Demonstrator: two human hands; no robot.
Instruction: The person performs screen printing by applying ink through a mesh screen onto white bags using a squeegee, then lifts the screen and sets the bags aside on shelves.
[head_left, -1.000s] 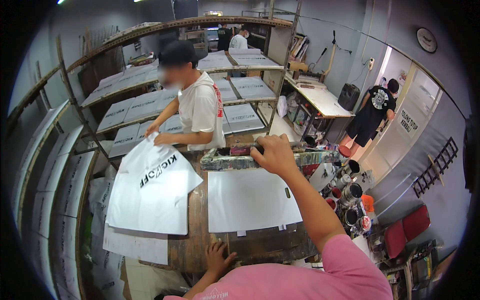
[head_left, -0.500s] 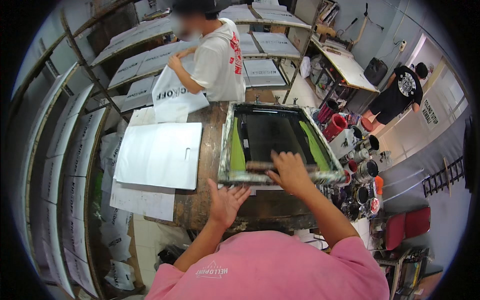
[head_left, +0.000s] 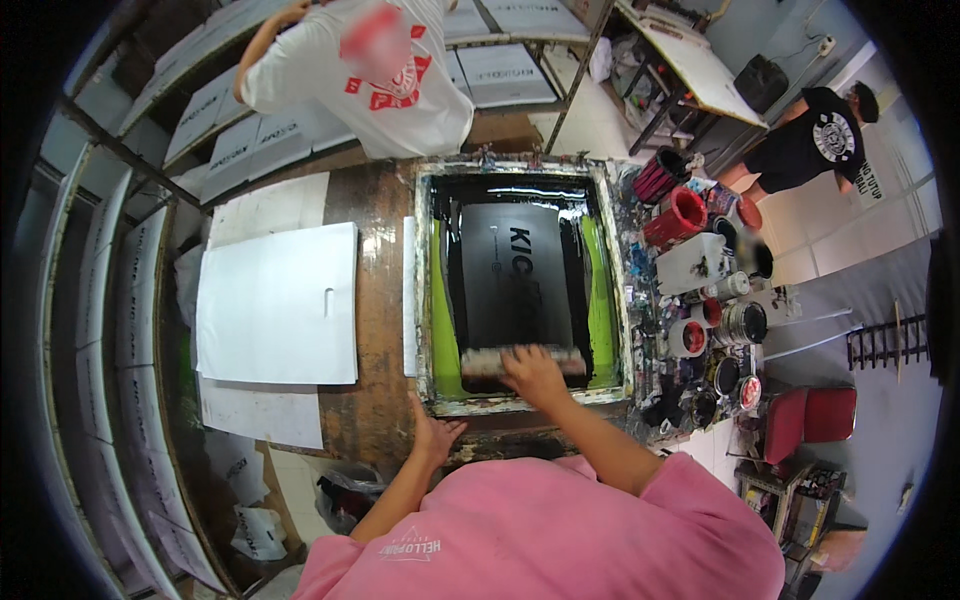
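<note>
The person's right hand (head_left: 535, 372) has its fingers bent over the squeegee (head_left: 486, 362), gripping it at the near end of the inked screen, inside the frame (head_left: 423, 290). The left hand (head_left: 433, 436) is loosely open, thumb apart from fingers, at the frame's near-left corner; whether it grips there cannot be told.

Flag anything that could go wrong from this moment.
The right hand holds the squeegee close to wet-looking black ink, so it might get smeared. Open cans crowd the right side of the frame; a knock could spill one.
</note>
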